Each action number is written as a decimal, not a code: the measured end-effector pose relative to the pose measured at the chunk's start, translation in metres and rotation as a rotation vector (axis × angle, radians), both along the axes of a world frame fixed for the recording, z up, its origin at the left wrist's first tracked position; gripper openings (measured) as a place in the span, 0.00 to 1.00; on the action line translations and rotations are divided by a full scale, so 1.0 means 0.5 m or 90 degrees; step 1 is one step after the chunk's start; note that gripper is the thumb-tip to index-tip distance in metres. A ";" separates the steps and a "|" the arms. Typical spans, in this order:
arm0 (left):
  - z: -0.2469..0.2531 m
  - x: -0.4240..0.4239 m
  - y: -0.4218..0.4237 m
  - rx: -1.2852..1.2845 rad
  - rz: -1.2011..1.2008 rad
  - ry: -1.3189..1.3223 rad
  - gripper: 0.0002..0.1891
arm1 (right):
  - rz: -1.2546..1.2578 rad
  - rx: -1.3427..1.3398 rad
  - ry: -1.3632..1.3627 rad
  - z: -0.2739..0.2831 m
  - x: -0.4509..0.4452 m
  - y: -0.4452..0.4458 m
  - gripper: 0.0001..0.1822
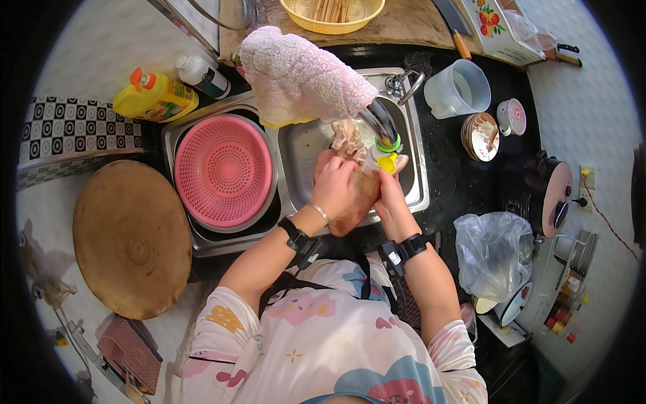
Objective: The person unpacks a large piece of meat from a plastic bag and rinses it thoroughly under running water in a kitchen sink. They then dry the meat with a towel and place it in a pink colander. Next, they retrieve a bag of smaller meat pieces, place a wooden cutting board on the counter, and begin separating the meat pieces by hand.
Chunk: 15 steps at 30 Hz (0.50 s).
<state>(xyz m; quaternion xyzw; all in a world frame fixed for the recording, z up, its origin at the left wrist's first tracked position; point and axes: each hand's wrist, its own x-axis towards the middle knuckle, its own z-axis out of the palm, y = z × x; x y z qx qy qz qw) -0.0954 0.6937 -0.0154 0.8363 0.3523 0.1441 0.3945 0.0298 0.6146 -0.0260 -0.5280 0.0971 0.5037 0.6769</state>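
Over the right basin of a steel double sink (423,166), a large pale piece of raw meat with skin (364,189), perhaps poultry, lies between both hands. My left hand (333,187) grips it from the left, fingers bent over its upper side. My right hand (391,194) is at its right edge, thumb close to the yellow lever of the faucet nozzle (386,159); whether it holds the meat firmly is unclear. A frilly pale flap (347,139) extends beyond the meat. The dark curved faucet (378,121) comes down from under a pink towel (308,76).
A pink colander (224,171) sits in the left basin, a round wooden board (132,240) beside it. Bottles stand behind. At right are a plastic measuring jug (456,90), stacked bowls (480,137), a plastic bag (492,252) and a cooker (552,199). A cleaver (456,30) lies behind.
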 end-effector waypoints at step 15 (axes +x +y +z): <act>-0.001 -0.047 -0.018 0.103 -0.092 -0.028 0.26 | -0.027 0.019 0.101 -0.015 -0.011 0.013 0.27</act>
